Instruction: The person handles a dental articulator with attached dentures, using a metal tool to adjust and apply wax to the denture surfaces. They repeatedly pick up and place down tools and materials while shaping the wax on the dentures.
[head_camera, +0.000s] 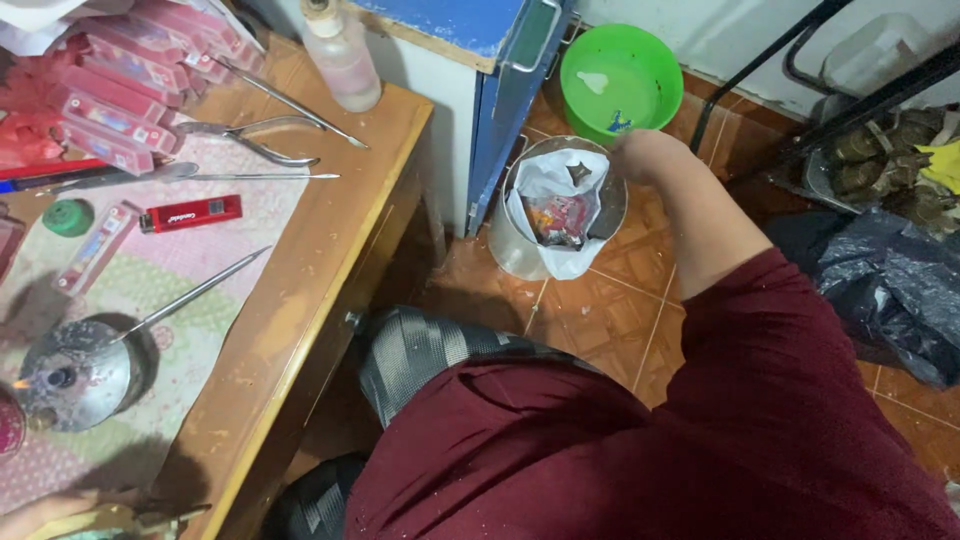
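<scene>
Waste bin, metal with a white bag liner, stands on the tiled floor between the wooden table at left and a green basin beyond. Right hand at the bin's far-right rim; fingers hidden, grip cannot be told. Left hand cut off at the near-left corner, grip unclear. Open floor lies right of the bin.

A round metal waste bin, lined with a white plastic bag holding scraps, stands upright just below the green basin.
</scene>
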